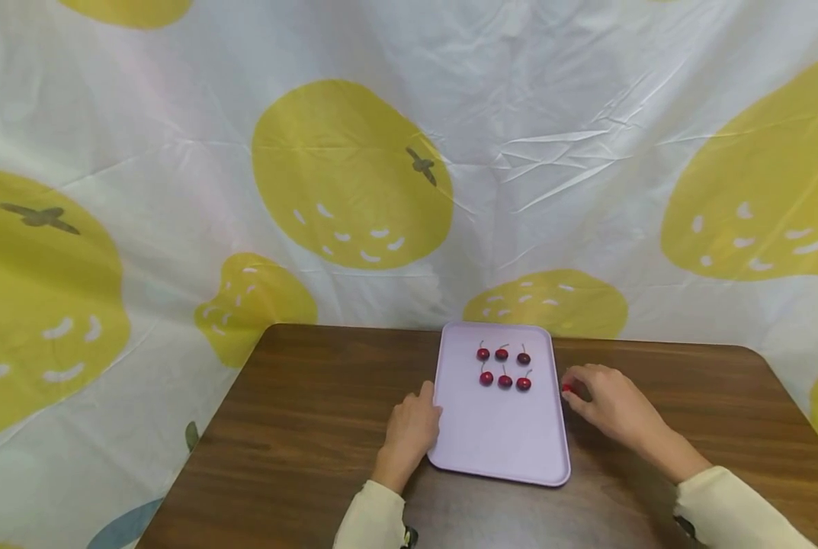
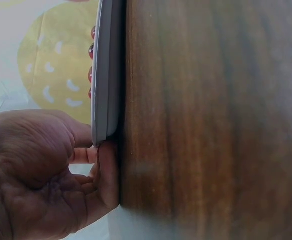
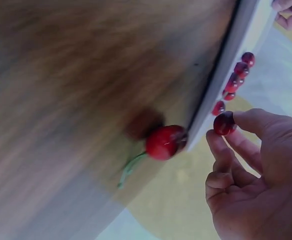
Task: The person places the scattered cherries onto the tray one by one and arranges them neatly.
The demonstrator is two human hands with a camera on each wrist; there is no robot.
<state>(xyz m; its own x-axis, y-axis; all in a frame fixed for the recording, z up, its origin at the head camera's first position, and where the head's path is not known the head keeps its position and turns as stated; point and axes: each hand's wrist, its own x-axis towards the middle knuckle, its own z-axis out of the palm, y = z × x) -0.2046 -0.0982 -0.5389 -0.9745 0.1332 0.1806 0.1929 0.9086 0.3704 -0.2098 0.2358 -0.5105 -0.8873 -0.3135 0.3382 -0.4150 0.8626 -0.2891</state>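
A pale lilac tray [image 1: 498, 450] lies on the table with several dark red cherries [image 1: 505, 382] in two rows on it, stems upward in the head view. My left hand [image 1: 412, 428] holds the tray's left edge, with fingers tucked at its underside in the left wrist view. Just off the tray's right side is my right hand [image 1: 614, 404]. Its thumb and fingers pinch a cherry [image 3: 224, 123], seen best in the right wrist view. Another cherry [image 3: 166, 142] with a green stem sits on the table near that hand; the head view does not show it clearly.
The brown wooden table [image 1: 312, 427] reaches back to a white cloth [image 1: 518, 191] printed with large yellow fruit. That cloth hangs right behind the table's far edge and down its left side.
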